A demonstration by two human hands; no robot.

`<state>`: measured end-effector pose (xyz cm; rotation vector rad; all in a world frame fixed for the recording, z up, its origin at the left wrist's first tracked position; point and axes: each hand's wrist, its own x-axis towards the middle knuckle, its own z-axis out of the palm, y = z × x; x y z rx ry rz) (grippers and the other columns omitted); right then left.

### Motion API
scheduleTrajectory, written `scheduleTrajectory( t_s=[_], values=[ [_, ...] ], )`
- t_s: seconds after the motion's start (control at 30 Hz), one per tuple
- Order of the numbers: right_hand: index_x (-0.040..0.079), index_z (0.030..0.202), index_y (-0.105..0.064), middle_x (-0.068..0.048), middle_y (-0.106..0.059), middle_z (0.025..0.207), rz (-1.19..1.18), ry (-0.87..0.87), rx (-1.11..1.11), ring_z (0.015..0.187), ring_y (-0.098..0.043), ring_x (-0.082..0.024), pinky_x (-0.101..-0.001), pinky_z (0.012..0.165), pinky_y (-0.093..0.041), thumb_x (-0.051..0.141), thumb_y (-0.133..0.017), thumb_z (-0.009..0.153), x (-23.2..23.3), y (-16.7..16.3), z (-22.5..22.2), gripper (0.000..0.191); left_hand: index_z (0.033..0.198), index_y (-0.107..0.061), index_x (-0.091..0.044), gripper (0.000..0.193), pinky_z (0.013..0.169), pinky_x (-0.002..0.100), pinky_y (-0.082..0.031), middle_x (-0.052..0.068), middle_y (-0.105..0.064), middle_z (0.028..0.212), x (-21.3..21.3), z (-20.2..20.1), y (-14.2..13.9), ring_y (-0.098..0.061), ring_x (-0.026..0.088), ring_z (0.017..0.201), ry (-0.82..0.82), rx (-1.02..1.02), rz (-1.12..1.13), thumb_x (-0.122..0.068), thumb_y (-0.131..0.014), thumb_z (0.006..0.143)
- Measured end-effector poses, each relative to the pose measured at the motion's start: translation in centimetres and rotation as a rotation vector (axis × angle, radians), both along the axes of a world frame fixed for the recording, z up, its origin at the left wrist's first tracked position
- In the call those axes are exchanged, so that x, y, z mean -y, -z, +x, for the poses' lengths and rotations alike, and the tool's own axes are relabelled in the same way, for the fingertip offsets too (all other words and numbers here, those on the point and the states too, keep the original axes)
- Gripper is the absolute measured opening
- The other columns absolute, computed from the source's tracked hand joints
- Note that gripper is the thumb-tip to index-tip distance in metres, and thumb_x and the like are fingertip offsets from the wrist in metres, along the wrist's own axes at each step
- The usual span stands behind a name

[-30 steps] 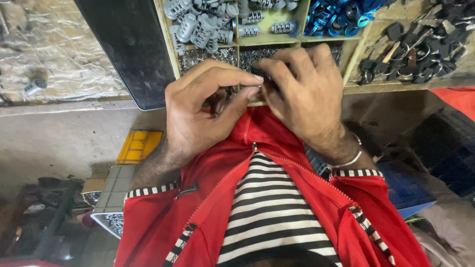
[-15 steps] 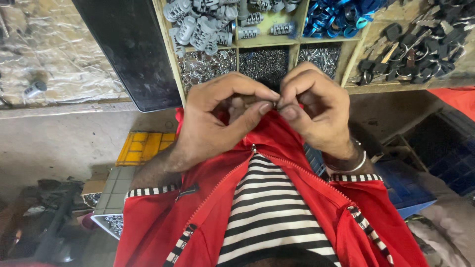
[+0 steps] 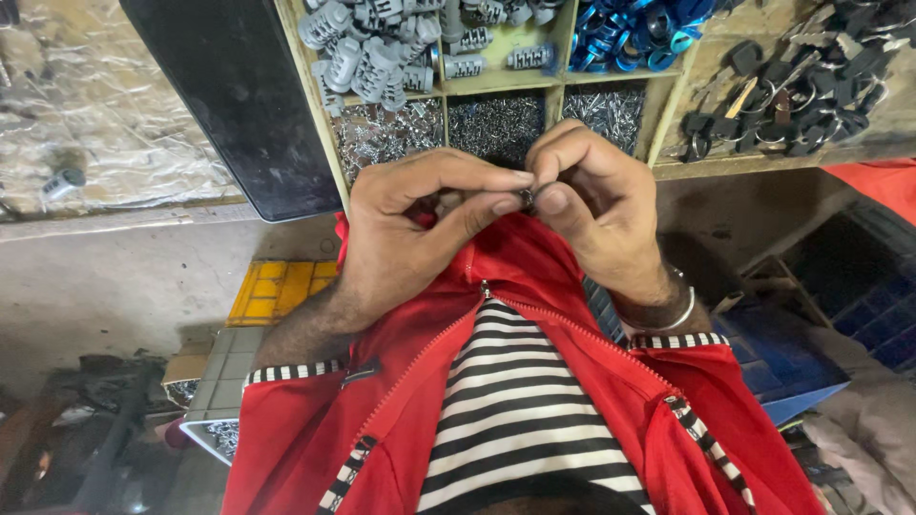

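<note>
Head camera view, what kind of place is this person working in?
Probably a key or lock repair stall: a compartmented tray holds grey lock cylinders, small metal pins and blue rings, with a heap of black-headed keys beside it.

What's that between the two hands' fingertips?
In the head view, a small dark metal part is pinched between the left hand and right hand; its exact kind is unclear.

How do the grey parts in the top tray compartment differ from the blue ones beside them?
The grey ribbed cylinders are chunky, barrel-shaped pieces, while the blue rings are thin loops. The grey ones spread across two compartments with bare tray floor showing between them; the blue ones are heaped in one. Both lie loose in the wooden tray, beyond the left hand and right hand, which pinch a small dark part.
</note>
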<state>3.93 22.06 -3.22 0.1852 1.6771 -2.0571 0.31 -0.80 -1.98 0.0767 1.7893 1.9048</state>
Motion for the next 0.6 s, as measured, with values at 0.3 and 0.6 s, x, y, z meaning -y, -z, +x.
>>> scheduleTrajectory(
  t_s=[0.3, 0.6],
  values=[
    [0.002, 0.104, -0.064, -0.008, -0.062, 0.101, 0.478, -0.026, -0.399, 0.083, -0.057, -0.011, -0.0202, 0.073, -0.046, 0.013, -0.083, 0.097, 0.4, -0.4, -0.4, 0.022, 0.121, -0.075, -0.009, 0.018, 0.065, 0.019, -0.040, -0.002, -0.072, 0.101, 0.1, 0.0, -0.5, -0.048, 0.001, 0.069, 0.019, 0.046, -0.017, -0.005, -0.076, 0.103],
    [0.005, 0.101, -0.066, -0.006, -0.065, 0.097, 0.609, -0.098, -0.505, 0.083, -0.064, -0.015, -0.0266, 0.071, -0.051, 0.016, -0.089, 0.091, 0.4, -1.8, -2.5, 0.027, 0.114, -0.070, -0.005, 0.013, 0.061, 0.017, -0.036, -0.003, -0.060, 0.093, -0.2, 0.1, -0.5, -0.043, 0.000, 0.070, 0.018, 0.062, -0.008, -0.003, -0.073, 0.102]
  ],
)
